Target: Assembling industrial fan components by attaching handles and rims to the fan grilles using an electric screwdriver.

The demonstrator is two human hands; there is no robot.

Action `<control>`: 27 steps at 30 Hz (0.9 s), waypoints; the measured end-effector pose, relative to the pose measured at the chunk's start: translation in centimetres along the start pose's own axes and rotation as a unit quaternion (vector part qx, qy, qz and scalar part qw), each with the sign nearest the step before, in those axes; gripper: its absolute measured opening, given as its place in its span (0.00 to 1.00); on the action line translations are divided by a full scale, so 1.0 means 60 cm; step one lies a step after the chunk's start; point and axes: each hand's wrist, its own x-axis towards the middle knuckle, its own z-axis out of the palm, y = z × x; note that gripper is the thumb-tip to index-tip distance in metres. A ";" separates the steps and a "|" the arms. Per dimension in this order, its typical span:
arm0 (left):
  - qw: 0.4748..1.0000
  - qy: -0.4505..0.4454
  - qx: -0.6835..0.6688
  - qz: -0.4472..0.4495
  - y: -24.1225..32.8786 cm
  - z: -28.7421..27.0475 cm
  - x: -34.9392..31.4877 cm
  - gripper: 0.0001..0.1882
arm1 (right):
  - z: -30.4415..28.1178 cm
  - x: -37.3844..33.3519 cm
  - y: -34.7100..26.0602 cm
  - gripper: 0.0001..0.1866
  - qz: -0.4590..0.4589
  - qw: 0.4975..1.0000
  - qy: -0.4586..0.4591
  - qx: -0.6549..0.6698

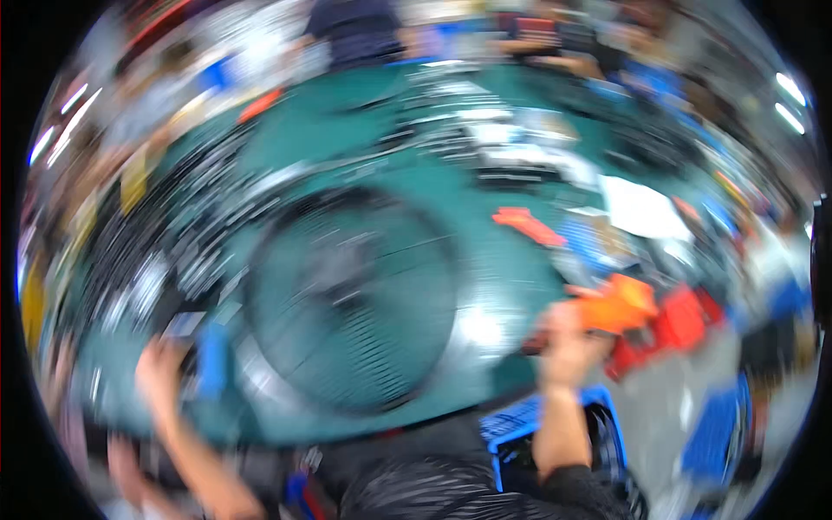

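Right hand [563,342] closed on orange tool [617,305]; left hand [160,368] beside blue object [212,360], grip indiscernible in blur.

This looks like a workshop or assembly floor, though the whole view is smeared by motion and details are hard to fix. A wide green counter [347,147] fills the middle, strewn with small dark parts and tools. A large round fan guard [351,312] of thin wire ribs lies on it. Orange tools [529,225] and white sheets [641,208] lie toward the far right. Blue plastic crates [520,425] stand at the near edge, and other people [360,30] work along the far side of the counter.
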 end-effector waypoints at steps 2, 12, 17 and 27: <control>0.987 0.057 0.139 -0.062 -0.029 -0.008 -0.002 0.14 | 0.000 -0.001 0.001 0.18 0.016 0.999 -0.016 0.038; 0.993 -0.048 0.094 0.061 -0.042 -0.023 0.000 0.16 | 0.007 0.012 0.020 0.19 -0.042 0.998 -0.039 0.004; 0.940 -0.141 0.302 0.077 -0.054 -0.004 0.035 0.23 | 0.006 0.015 0.027 0.20 -0.027 0.999 -0.027 0.015; 0.915 -0.027 0.338 0.220 -0.061 -0.004 0.046 0.20 | 0.001 0.024 0.037 0.15 -0.031 0.999 -0.023 -0.004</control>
